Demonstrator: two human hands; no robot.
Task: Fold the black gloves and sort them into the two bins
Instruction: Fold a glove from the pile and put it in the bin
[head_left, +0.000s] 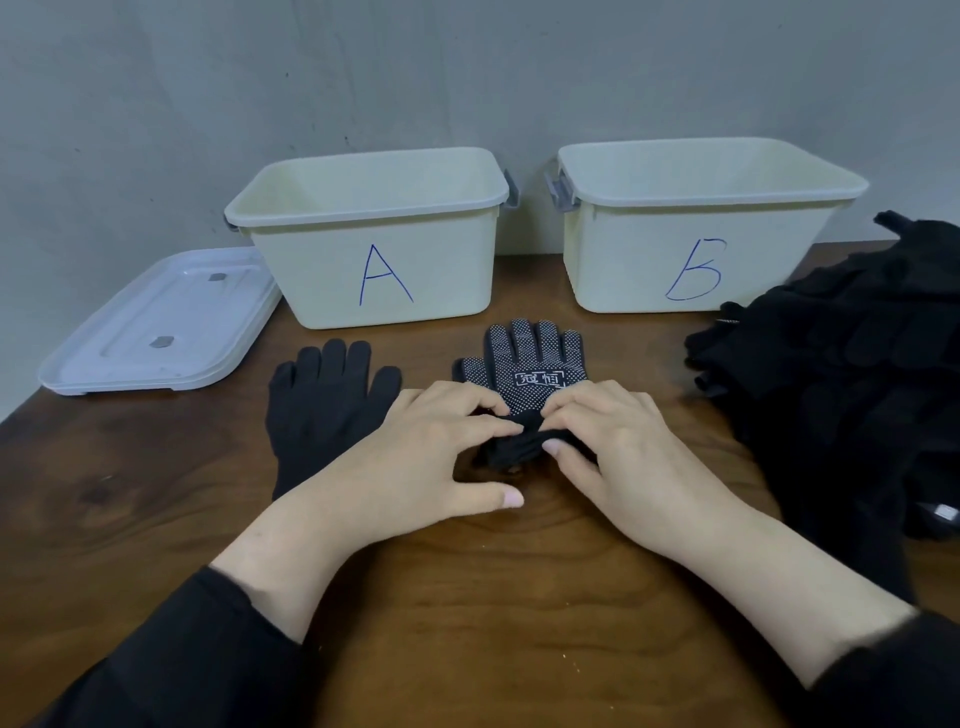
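Observation:
A black glove with white grip dots (524, 364) lies palm up at the table's middle, fingers pointing at the bins. Its cuff end is bunched and rolled toward the fingers. My left hand (441, 457) and my right hand (613, 447) both pinch that rolled cuff from either side. A plain black glove (322, 410) lies flat to the left, partly under my left wrist. Cream bin A (374, 244) and cream bin B (696, 228) stand side by side at the back; no gloves show inside either.
A heap of black gloves (852, 379) fills the table's right side. Stacked clear plastic lids (161, 322) lie at the back left, overhanging the table edge. A grey wall rises behind the bins. Bare wooden table (493, 597) lies in front of me.

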